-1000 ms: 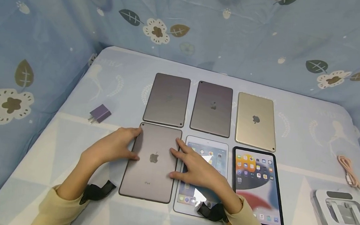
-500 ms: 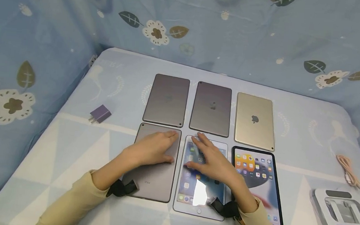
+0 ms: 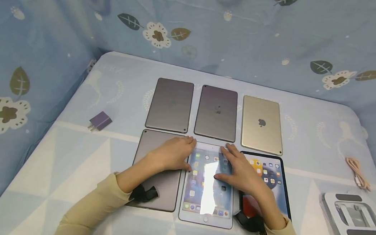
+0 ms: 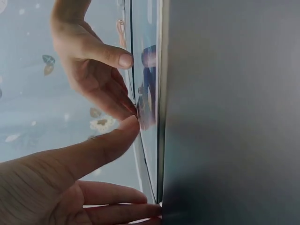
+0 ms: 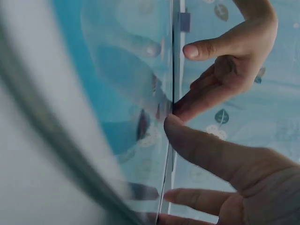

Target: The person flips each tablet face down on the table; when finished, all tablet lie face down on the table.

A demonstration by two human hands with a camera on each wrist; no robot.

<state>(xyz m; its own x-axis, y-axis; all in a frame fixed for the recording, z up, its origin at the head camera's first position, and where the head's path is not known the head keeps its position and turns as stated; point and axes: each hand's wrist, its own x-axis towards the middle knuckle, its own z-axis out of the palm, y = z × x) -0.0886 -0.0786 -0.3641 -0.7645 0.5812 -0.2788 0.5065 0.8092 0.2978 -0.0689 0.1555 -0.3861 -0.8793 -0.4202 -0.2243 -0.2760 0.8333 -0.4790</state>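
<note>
In the head view a white-framed tablet [image 3: 191, 200] lies face up in the front row, its lit screen showing app icons and a glare patch. My left hand [image 3: 174, 156] reaches across a grey tablet [image 3: 162, 188], with fingertips and thumb at the white tablet's left edge. Over the right part of that screen, my right hand [image 3: 242, 173] spreads its thumb and fingers, fingertips near the top right corner. Its wrist crosses a black-framed tablet [image 3: 276, 173] with a lit screen. Both wrist views show thumbs and fingers extended close to the tablet surfaces, gripping nothing.
Behind lie two dark grey tablets [image 3: 170, 104] and a gold tablet [image 3: 262, 124], backs up. A purple charger plug [image 3: 100, 120] is at left. On the right are a coiled pinkish cable [image 3: 358, 173] and a white-grey stand [image 3: 356, 217]. Floral cloth [image 3: 237, 45] hangs behind the bed-like surface.
Both hands have moved rightward: the left from the grey tablet's left edge to the white tablet's left edge, the right from the grey tablet's right edge to the white tablet's right side.
</note>
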